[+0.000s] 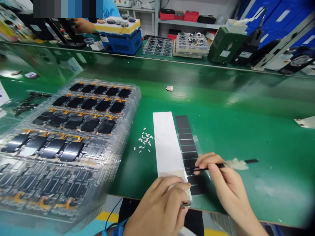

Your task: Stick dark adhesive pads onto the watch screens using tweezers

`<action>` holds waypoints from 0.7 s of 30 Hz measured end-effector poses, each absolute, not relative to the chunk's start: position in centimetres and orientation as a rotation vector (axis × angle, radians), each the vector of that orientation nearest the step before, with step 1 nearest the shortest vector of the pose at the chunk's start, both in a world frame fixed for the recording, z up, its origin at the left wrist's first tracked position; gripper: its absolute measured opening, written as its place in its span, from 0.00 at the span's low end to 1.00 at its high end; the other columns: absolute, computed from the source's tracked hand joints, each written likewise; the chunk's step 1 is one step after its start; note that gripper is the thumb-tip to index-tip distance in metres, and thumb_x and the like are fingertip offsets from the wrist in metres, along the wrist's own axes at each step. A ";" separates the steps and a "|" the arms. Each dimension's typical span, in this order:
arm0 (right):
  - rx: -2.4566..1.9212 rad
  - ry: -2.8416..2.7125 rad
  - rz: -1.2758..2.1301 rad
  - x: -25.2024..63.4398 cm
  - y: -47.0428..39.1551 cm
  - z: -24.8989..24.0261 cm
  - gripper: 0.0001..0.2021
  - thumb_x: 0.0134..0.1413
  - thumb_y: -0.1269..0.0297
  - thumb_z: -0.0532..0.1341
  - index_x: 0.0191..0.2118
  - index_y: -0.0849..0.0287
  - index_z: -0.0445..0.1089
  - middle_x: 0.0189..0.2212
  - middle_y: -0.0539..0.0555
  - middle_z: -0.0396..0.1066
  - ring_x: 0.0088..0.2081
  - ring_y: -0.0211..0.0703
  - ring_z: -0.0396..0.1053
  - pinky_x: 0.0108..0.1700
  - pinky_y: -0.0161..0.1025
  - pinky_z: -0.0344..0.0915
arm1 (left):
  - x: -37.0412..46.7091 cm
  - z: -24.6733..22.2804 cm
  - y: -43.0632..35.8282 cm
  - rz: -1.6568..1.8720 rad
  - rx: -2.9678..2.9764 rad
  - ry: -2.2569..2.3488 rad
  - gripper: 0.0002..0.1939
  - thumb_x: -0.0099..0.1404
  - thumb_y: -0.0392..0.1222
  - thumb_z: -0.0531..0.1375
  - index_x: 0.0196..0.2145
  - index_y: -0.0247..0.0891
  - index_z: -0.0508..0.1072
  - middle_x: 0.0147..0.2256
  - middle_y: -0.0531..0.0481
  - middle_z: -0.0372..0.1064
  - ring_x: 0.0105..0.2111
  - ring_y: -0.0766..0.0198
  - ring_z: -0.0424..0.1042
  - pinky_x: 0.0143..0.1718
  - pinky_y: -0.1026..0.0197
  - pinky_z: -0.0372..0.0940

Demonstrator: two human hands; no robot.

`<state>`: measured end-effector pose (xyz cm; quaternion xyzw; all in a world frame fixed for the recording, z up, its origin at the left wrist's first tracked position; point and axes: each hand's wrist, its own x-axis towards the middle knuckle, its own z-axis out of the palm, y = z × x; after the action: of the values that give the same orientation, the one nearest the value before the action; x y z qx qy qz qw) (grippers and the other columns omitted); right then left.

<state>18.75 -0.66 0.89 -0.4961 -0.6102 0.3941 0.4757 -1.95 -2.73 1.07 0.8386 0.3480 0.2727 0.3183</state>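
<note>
My left hand (pixel 163 203) is closed round a small flat part (pixel 185 204), mostly hidden by the fingers. It rests over the near end of a long white strip (pixel 166 141). In my right hand (pixel 227 183) is a pair of black tweezers (pixel 252 161) with a pale wrapping on its rear. The tweezer tips point left, over a clear sheet of black rectangular pieces (pixel 188 147) beside the white strip. Whether the tips touch a piece, I cannot tell. Small white bits (pixel 145 140) lie scattered left of the strip.
At left stands a stack of clear plastic trays (pixel 98 170) holding several black screens (pixel 73 122). A small metallic part (pixel 169 88) lies farther back on the green mat (pixel 236 131). Across the bench, a person's hand (pixel 85 25) is near a blue machine (pixel 123 41).
</note>
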 end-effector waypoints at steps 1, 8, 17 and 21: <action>-1.249 -1.485 0.929 18.7 -1.1 0.3 0.09 0.67 0.66 0.54 0.35 0.56 0.69 0.35 0.53 0.68 0.39 0.38 0.69 0.39 0.33 0.70 | -1.9 1.2 -2.8 0.681 2.254 0.935 0.16 0.63 0.25 0.54 0.47 0.38 0.63 0.50 0.44 0.73 0.51 0.52 0.71 0.50 0.52 0.67; -1.277 -1.456 0.845 18.4 -2.3 -2.1 0.03 0.63 0.71 0.58 0.39 0.55 0.67 0.38 0.53 0.66 0.42 0.39 0.71 0.41 0.35 0.73 | -1.8 0.0 -2.9 0.485 2.505 0.957 0.12 0.61 0.23 0.53 0.39 0.35 0.66 0.51 0.40 0.74 0.52 0.44 0.71 0.47 0.47 0.72; -1.322 -1.379 0.864 18.2 -2.6 -2.1 0.01 0.61 0.68 0.61 0.37 0.58 0.70 0.37 0.54 0.69 0.38 0.40 0.75 0.39 0.35 0.77 | -1.2 -0.2 -3.4 0.503 2.631 0.944 0.09 0.68 0.26 0.51 0.39 0.35 0.68 0.52 0.38 0.74 0.53 0.42 0.72 0.48 0.46 0.71; -1.324 -1.271 0.930 18.0 -2.5 -1.4 0.03 0.59 0.66 0.64 0.35 0.59 0.71 0.33 0.53 0.72 0.30 0.38 0.77 0.35 0.32 0.77 | -0.9 -0.1 -3.4 0.514 2.669 0.956 0.10 0.68 0.27 0.50 0.39 0.35 0.68 0.51 0.38 0.75 0.52 0.43 0.73 0.47 0.47 0.71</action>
<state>17.97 -2.49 -1.41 -0.5514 -0.5290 0.3873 0.5158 -0.89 -3.41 -0.09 0.9185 0.3290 0.1769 0.1300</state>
